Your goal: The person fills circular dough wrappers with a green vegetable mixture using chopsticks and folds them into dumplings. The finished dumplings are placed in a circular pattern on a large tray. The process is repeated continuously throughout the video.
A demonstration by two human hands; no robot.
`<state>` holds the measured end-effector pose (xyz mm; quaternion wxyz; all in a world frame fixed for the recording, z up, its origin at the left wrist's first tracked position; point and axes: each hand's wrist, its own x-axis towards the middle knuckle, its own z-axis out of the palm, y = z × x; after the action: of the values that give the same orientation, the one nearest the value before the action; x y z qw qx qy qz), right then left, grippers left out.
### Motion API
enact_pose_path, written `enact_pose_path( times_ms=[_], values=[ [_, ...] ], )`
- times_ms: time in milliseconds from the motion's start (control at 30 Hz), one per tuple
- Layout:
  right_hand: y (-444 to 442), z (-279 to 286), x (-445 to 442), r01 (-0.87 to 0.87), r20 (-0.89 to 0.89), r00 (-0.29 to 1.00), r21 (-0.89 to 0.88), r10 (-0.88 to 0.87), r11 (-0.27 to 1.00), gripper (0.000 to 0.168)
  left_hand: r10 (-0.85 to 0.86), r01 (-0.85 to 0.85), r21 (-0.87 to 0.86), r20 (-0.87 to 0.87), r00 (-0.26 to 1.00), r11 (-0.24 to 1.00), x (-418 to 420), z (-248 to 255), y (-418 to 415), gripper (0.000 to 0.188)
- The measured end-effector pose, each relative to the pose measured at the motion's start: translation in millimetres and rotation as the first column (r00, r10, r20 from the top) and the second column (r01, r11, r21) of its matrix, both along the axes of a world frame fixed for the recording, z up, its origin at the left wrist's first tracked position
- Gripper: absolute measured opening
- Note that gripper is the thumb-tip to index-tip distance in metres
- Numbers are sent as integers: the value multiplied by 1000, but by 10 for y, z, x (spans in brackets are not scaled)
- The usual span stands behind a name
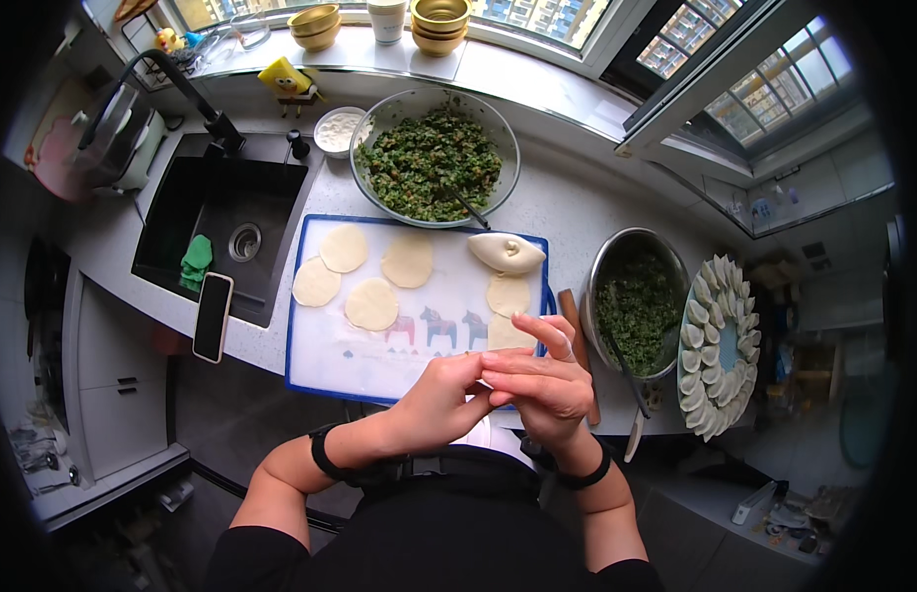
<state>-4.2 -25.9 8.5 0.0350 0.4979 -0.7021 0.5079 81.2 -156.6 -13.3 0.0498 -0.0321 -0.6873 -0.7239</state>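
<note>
My left hand (447, 392) and my right hand (551, 388) meet over the near edge of a blue-rimmed cutting board (325, 377). Their fingers are pressed together, and whatever may be between them is hidden. Round dough wrappers, among them one at the near middle (372, 304), lie flat on the board's left half. Two more wrappers, the farther one (508, 294) beside the nearer, lie on the right, the nearer partly behind my right fingers. A thick dough piece with a pinched middle (507, 253) rests at the far right corner. Beyond the board is a glass bowl of chopped green filling (432, 163) with a dark utensil.
On the right stand a wooden rolling pin (569, 318), a steel bowl of green filling (636, 318) and a plate of dumplings (717, 348). Left are a black sink (184, 200) and a phone (212, 318) at the counter edge. A small white bowl (338, 133) stands behind.
</note>
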Motion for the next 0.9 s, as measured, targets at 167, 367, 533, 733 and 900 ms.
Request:
enact_pose_path(
  times_ms=[167,367,533,733,900],
  values=[
    [60,-13,32,-1,-70,998,2,1,1000,20,-16,15,-105,-7,1000,994,-21,97,-7,19],
    [24,22,83,142,101,986,-92,-132,986,16,-6,-19,328,76,997,945,-25,119,91,29],
    [183,9,72,60,24,998,-71,-58,996,16,-122,112,166,54,991,980,-10,135,74,37],
    [272,-21,107,52,82,996,-151,-40,987,19,-81,56,250,89,993,966,33,219,134,35],
    [277,18,193,84,111,991,-135,-69,987,23,-112,103,133,65,992,986,54,231,165,32]
  ],
)
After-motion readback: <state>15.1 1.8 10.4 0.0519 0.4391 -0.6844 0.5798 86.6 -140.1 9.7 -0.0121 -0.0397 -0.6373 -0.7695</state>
